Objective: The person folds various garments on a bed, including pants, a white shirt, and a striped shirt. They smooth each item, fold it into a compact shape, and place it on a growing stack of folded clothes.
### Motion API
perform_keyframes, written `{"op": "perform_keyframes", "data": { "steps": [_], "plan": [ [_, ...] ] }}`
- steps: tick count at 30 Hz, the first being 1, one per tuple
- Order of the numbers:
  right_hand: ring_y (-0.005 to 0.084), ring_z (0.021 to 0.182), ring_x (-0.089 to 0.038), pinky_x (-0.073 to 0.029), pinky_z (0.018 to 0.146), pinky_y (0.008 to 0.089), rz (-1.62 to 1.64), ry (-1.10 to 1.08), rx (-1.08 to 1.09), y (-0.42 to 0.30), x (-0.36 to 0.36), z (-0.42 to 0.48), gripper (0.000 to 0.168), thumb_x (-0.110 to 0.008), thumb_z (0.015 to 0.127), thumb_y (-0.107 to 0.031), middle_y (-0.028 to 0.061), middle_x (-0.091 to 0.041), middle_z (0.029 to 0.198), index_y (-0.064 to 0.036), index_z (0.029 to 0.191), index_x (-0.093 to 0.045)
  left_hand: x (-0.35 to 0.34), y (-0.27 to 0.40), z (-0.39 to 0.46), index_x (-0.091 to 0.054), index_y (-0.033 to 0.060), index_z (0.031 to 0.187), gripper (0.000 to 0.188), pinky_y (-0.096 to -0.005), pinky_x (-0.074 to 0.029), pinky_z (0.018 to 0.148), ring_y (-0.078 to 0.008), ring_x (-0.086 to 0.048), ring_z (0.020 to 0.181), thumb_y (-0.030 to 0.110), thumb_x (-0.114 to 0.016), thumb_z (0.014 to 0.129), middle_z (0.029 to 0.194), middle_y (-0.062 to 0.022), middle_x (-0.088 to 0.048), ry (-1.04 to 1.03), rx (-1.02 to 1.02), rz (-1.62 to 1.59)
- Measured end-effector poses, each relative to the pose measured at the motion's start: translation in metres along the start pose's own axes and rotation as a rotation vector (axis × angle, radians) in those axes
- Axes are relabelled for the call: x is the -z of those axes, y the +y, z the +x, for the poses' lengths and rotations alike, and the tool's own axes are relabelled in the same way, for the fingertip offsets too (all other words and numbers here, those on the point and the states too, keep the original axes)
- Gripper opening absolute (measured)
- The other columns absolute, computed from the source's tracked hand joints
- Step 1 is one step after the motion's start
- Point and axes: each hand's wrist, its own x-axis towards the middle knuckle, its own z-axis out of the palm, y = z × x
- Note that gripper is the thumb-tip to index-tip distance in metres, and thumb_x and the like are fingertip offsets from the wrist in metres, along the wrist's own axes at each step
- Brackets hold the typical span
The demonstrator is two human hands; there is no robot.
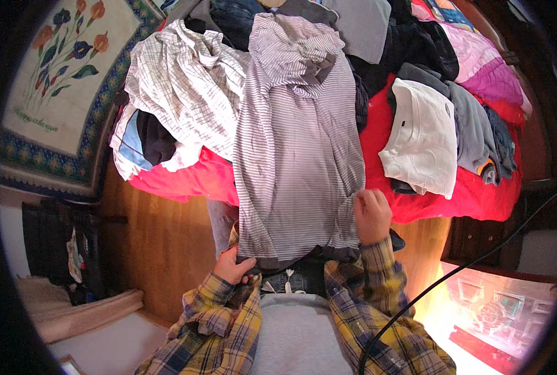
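A grey-and-white striped shirt [302,154] lies lengthwise in front of me, its collar end away from me. Both its long sides look folded inward, and its hem hangs towards my waist. At the lower left corner, my left hand [234,267] pinches the hem, thumb on top. Along the shirt's right edge, my right hand [373,215] is curled with its knuckles up, touching the cloth. Its fingertips are hidden, so whether fabric is between them does not show.
Under the clothes is a red blanket [447,211]. A checked white shirt [184,89] lies left; a folded white garment [421,136] and grey clothing [473,126] lie right. Dark clothes are heaped behind. A black cable [466,267] crosses the lower right. A floral hanging [67,89] is at left.
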Motion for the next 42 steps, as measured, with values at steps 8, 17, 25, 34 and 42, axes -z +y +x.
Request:
{"op": "perform_keyframes", "data": {
  "steps": [8, 17, 25, 34, 42],
  "plan": [
    [0.0306, 0.077, -0.054, -0.045, 0.061, 0.0413, -0.376, -0.028, 0.077, 0.022, -0.074, 0.052, 0.014, -0.06, 0.074, -0.018, 0.0117, -0.054, 0.074, -0.007, 0.076, -0.051, -0.002, -0.006, 0.001, -0.053, 0.0012, 0.106, 0.028, -0.0229, -0.041, 0.041, -0.0081, -0.051, 0.047, 0.01, -0.061, 0.081, 0.075, -0.0042, -0.06, 0.028, -0.047, -0.032],
    [0.035, 0.07, -0.056, -0.045, 0.062, 0.0454, 0.242, 0.043, -0.004, -0.031, -0.047, 0.078, 0.008, -0.057, 0.076, -0.009, 0.0131, -0.056, 0.073, -0.004, 0.08, -0.052, -0.004, -0.005, 0.005, -0.053, 0.0011, 0.103, 0.026, -0.0232, -0.042, 0.042, -0.0088, -0.052, 0.048, 0.012, -0.06, 0.081, 0.074, -0.0029, -0.059, 0.012, -0.056, 0.033],
    [0.0316, 0.066, -0.058, -0.049, 0.059, 0.0392, 0.505, -0.125, 0.103, -0.081, -0.081, 0.057, 0.019, -0.063, 0.079, -0.017, 0.0131, -0.058, 0.077, -0.001, 0.087, -0.058, 0.003, -0.015, 0.008, -0.053, 0.0014, 0.103, 0.024, -0.0233, -0.041, 0.044, -0.0085, -0.049, 0.046, 0.012, -0.059, 0.082, 0.074, -0.003, -0.058, -0.02, -0.201, 0.17],
    [0.0244, 0.054, -0.053, -0.043, 0.05, 0.0344, 0.68, -0.099, -0.035, -0.114, -0.074, 0.066, 0.015, -0.061, 0.082, -0.015, 0.0111, -0.054, 0.068, -0.002, 0.079, -0.056, 0.004, -0.025, 0.008, -0.052, 0.0029, 0.112, 0.031, -0.0215, -0.042, 0.046, -0.0061, -0.05, 0.052, 0.013, -0.059, 0.083, 0.085, -0.0023, -0.061, -0.024, -0.311, 0.123],
    [0.032, 0.059, -0.053, -0.043, 0.053, 0.0398, 0.352, -0.059, 0.025, -0.046, -0.112, 0.037, 0.01, -0.059, 0.081, -0.01, 0.0127, -0.055, 0.072, -0.002, 0.085, -0.054, 0.001, -0.008, 0.003, -0.053, 0.0044, 0.111, 0.029, -0.0215, -0.038, 0.042, -0.0055, -0.048, 0.049, 0.016, -0.059, 0.085, 0.083, -0.0001, -0.061, -0.14, -0.095, -0.012]
  ]
}}
